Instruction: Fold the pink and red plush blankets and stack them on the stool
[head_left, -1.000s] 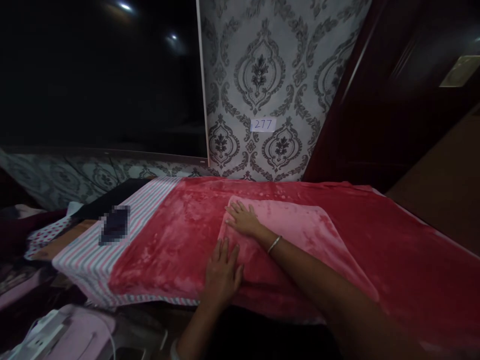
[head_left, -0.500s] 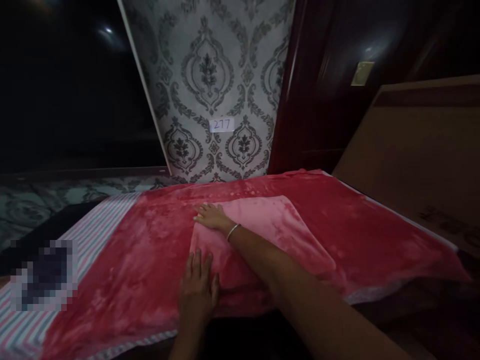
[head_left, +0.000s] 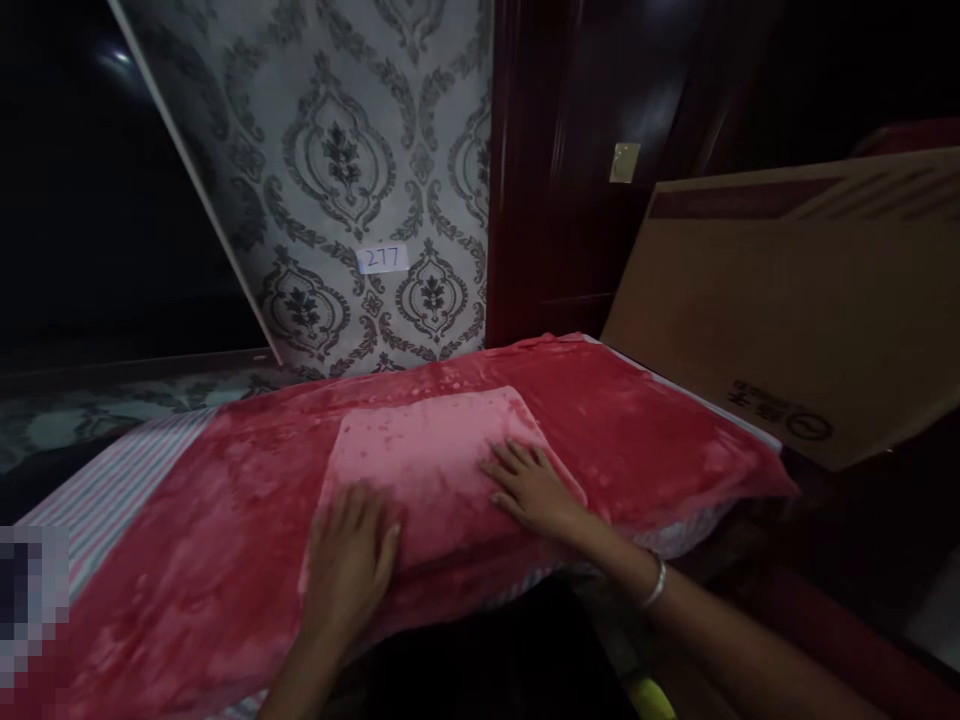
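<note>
Palms lie flat, I see: left hand (head_left: 349, 560) on the pink cloth (head_left: 431, 450), near corner; right hand (head_left: 536, 490) at its right edge; each grip open, empty; red blanket (head_left: 637, 430) beneath.

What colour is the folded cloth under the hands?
The folded cloth is light pink, on a red blanket; head view.

A folded pink fleece cloth (head_left: 435, 450) looks soft and plushy on a larger red fleece blanket (head_left: 225, 520) with a faint sheen, beside matt striped woven fabric (head_left: 112, 480), a matt brown cardboard box (head_left: 795, 290), glossy dark wood door (head_left: 570, 170) and patterned grey wallpaper (head_left: 337, 170).
</note>
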